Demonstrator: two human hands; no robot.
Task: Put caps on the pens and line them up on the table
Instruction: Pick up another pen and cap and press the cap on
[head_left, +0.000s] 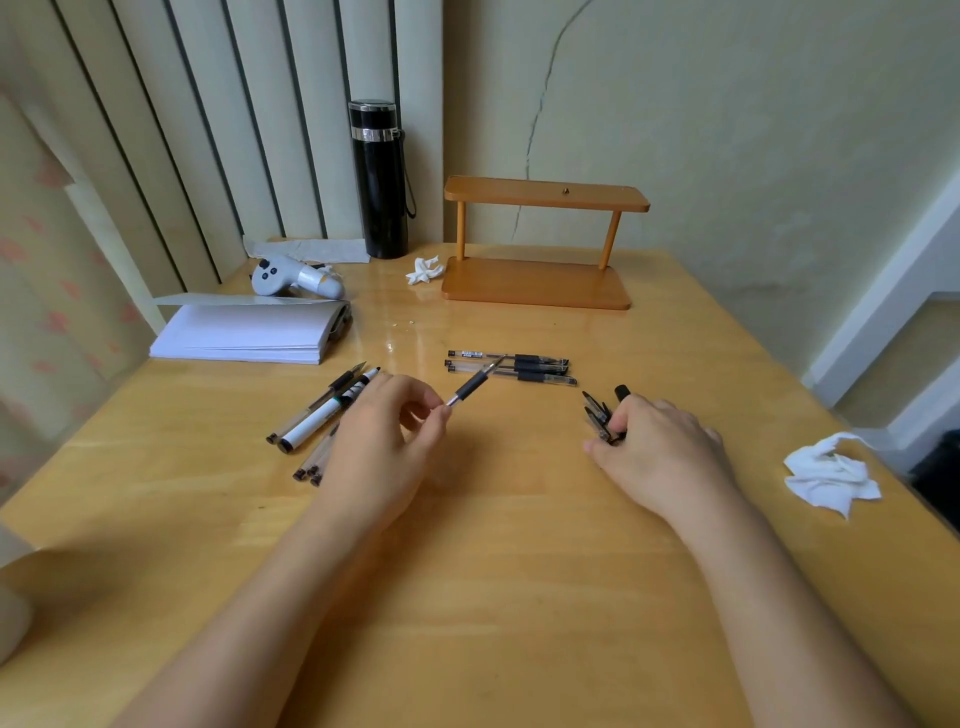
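Pinching an uncapped pen (475, 383) above the counter (519, 545), the left hand (387, 441) points it toward three capped pens (511, 368), while the right hand (660, 449) closes on loose caps (597, 413).

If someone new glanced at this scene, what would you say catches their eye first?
Probably the two hands over the wooden table: the left hand holds an uncapped pen by its back end, its tip pointing up and to the right, while the right hand rests on a cluster of loose caps. Just beyond, three capped pens lie in a neat row.
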